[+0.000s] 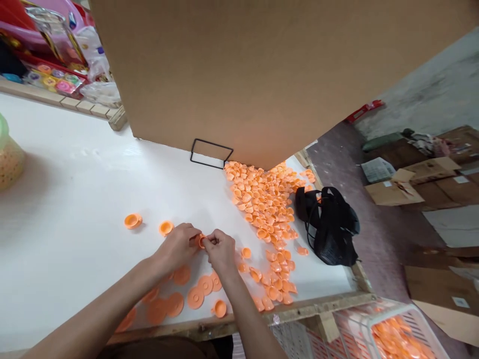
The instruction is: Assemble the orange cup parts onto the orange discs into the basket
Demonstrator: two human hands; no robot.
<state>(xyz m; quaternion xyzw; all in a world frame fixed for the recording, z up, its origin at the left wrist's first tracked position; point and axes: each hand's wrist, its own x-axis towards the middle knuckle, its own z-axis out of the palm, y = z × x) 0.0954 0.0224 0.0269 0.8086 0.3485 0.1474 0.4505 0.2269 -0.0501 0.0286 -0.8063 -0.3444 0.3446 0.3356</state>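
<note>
Near the table's front edge, both hands meet at a small orange plastic cup [202, 242]. My left hand [180, 244] is closed on its left side. Thumb and fingers of my right hand [221, 249] pinch its right side. Part of the cup is hidden by the fingers. Beyond my left hand stand a loose orange cup [166, 228] and another cup with a saucer-like rim [132, 221]. Flat orange discs [195, 297] lie below my wrists, partly covered by my forearms. A single cup [219, 308] sits near the edge between my arms.
A large heap of orange cups [262, 199] spreads to the right, beside a black bag [329, 224]. A tall cardboard box [224, 75] stands behind, a black wire frame [211, 153] at its foot. A crate [366, 324] of orange pieces is below right; a jar [9, 159] stands left.
</note>
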